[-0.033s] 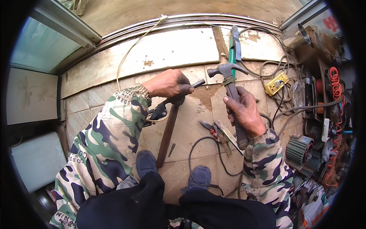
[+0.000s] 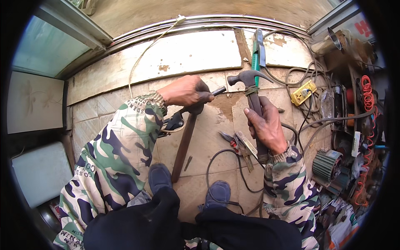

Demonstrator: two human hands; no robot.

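My left hand (image 2: 185, 91) is closed round a short dark metal rod (image 2: 219, 90), whose end sticks out to the right. Beneath that hand, a long brown handle (image 2: 183, 146) slants down to the floor by my left shoe; its upper end is mostly hidden. Behind my left wrist sits a black jointed part (image 2: 175, 121) that I cannot identify. My right hand (image 2: 268, 127) grips a claw hammer (image 2: 251, 79) by its dark handle, with wire wound below the head. The hammer's face is just right of the rod's end, a little apart from it.
Red-handled pliers (image 2: 230, 139) and a metal tool (image 2: 246, 146) lie on the tiles, by a black cable. Beyond the hammer is a green-handled tool (image 2: 257, 52). A yellow socket box (image 2: 303, 92), coiled cables and a finned motor (image 2: 327, 164) crowd the right. A white board (image 2: 191, 52) lies ahead.
My right wrist and sleeve have shifted very slightly to the left. Both hands keep their holds on the rod and the hammer.
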